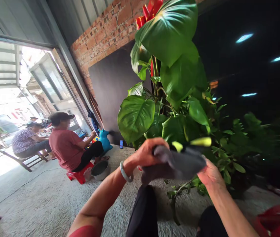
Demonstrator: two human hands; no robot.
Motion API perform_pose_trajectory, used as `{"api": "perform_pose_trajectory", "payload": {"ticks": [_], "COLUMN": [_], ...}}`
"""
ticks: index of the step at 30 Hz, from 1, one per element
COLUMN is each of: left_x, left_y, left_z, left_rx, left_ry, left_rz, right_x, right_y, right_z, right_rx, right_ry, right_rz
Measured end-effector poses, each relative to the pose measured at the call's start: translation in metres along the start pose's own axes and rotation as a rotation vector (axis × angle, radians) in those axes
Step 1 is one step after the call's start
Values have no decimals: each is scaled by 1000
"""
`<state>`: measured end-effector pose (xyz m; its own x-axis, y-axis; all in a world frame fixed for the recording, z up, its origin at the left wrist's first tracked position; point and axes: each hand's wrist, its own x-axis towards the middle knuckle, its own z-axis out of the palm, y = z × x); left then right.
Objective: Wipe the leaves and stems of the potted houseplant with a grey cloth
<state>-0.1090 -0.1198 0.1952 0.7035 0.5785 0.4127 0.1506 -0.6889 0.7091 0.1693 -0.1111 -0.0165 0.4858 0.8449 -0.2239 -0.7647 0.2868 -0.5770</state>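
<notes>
Grey cloth point(176, 163) gripped by both hands: left hand point(147, 153) fingers curled shut on top edge, right hand point(210, 176) closed on its lower corner, w/ plant point(169, 85) just behind.

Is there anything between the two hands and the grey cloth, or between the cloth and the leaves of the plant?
Nothing visible. The left hand and right hand both grip the grey cloth directly. The cloth is wrapped over a yellow-green leaf of the plant, touching it.
</notes>
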Motion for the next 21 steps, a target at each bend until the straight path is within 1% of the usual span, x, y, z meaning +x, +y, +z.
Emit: {"api": "perform_pose_trajectory", "payload": {"ticks": [2,3,4,5,6,7,8,9,10,11,12,13,14,16,17,18,19,20,21], "left_x": [24,35,42,45,43,36,25,11,-4,-17,-28,-35,-37,-28,-20,-11,-3,3,4], "left_y": [1,-4,-11,-21,-31,-40,-47,-51,-52,-49,-45,-38,-31,-21,-19,-21,-25,-32,-41], "left_z": [-13,-14,-10,-3,8,19,28,36,39,37,31,21,9,-17,-27,-34,-37,-37,-34], "left_rx": [49,74,101,129,149,155,147,127,100,78,65,64,71,103,132,170,221,276,328], "left_ry": [300,435,531,581,571,490,353,185,23,-103,-159,-135,-39,268,421,546,626,651,611], "left_rz": [9,-10,-44,-85,-125,-157,-177,-188,-192,-191,-185,-172,-152,-100,-81,-74,-86,-118,-168], "right_x": [1,1,0,-1,-2,-4,-4,-4,-4,-3,-1,0,2,2,1,-2,-7,-13,-20], "right_y": [-1,-2,-2,-3,-3,-4,-6,-8,-10,-12,-14,-16,-17,-14,-9,-2,7,19,32], "right_z": [3,4,5,5,4,4,3,3,3,4,5,6,7,7,6,3,-1,-6,-11], "right_rx": [23,32,38,42,45,45,44,42,39,38,37,39,42,50,52,50,42,29,13], "right_ry": [52,68,79,85,89,90,86,81,75,72,74,83,95,115,116,108,92,68,33], "right_rz": [18,22,26,30,37,46,56,66,75,82,83,79,71,54,51,59,76,101,128]}}
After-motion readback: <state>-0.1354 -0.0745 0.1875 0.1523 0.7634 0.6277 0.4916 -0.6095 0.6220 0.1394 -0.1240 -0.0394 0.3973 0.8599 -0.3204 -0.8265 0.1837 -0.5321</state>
